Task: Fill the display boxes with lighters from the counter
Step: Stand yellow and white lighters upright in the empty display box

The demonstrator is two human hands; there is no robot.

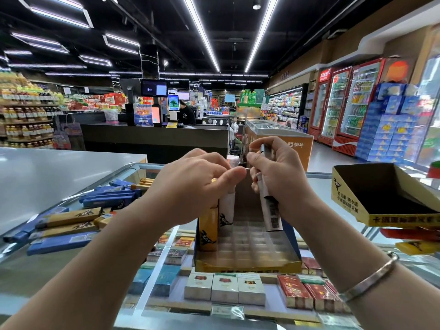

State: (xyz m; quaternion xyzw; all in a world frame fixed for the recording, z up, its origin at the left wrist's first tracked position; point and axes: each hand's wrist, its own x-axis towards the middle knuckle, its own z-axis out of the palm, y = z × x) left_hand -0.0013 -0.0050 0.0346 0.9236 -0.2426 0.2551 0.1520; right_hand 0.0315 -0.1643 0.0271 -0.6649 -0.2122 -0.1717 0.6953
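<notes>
The right hand [278, 177] has its fingers curled round a white lighter [270, 206], held upright over the display box [247, 263] that sits on the glass counter [42, 263] just below both hands. The left hand [195, 184] hovers beside it, its fingers loosely bent with thumb and forefinger close together; whether they pinch anything cannot be told. Under the left hand an orange lighter [208, 231] and a white one stand in the box. Loose blue and yellow lighters [78, 225] lie left of the hands. A second, empty box [385, 198] stands to the right.

Cigarette packs [225, 288] under glass; drink fridges [345, 103] far right.
</notes>
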